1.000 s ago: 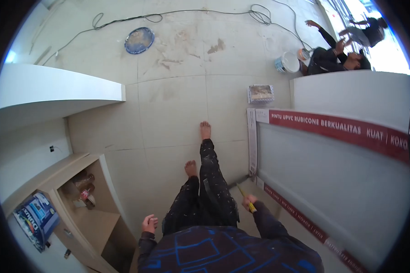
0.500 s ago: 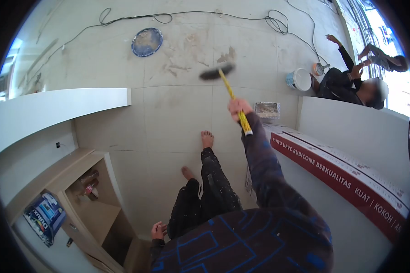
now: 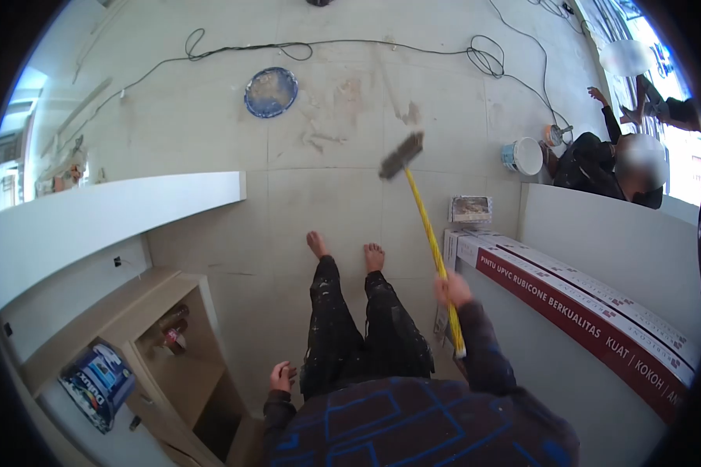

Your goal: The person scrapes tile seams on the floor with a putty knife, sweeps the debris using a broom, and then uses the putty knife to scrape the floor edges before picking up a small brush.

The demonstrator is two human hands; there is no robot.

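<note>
My right hand [image 3: 453,289] is wrapped round the yellow handle of a broom [image 3: 427,218], near its lower end, right of my legs. The broom's dark grey head [image 3: 402,156] lies over the pale tiled floor, ahead of my bare feet. Low beside my left thigh hangs my left hand [image 3: 283,376], with its fingers loosely curled and apart and nothing seen in it.
Boxed door panels [image 3: 568,303] line the right, beside a small patterned box [image 3: 470,208]. A white bucket [image 3: 522,156] stands near a person [image 3: 592,165]. Ahead lie a blue round lid [image 3: 271,92] and a cable [image 3: 350,41]. An open cabinet [image 3: 136,311] is at left.
The broom was first low at my right side, then swung out ahead. My right hand has since drawn back toward my body, and my feet have shifted.
</note>
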